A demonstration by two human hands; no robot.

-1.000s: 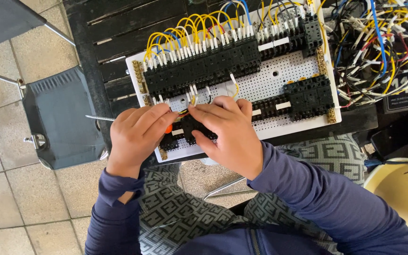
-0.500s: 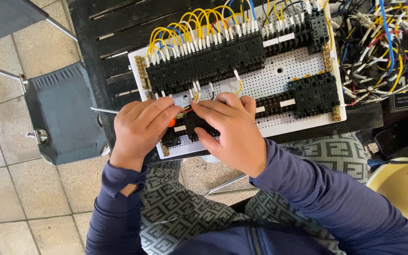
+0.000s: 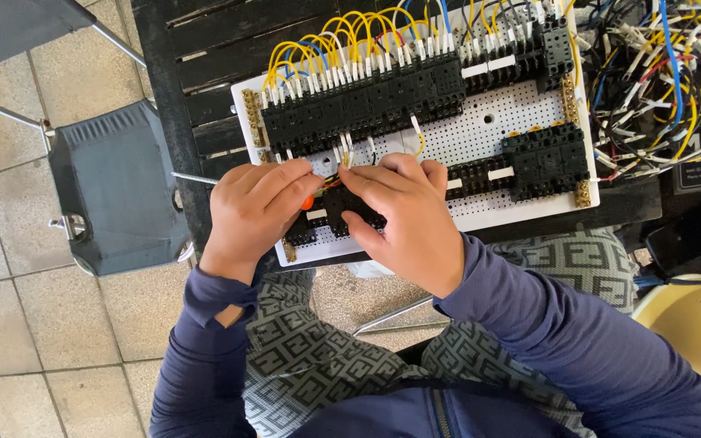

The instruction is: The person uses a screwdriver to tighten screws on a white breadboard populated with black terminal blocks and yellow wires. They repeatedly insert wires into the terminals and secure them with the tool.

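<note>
Left hand [image 3: 251,212] hiding orange tool, right hand [image 3: 403,219] covering black terminal block [image 3: 349,209]

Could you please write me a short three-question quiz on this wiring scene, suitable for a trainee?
1. True or false: both hands rest on the white perforated panel.
2. Which colour is most common among the looped wires plugged into the long black terminal row? A) green B) yellow C) white
3. What stands on the tiled floor beside the dark slatted table?

Key
1. True: the left hand and the right hand meet over a small black block at the panel's near edge.
2. B.
3. A grey chair.
</note>
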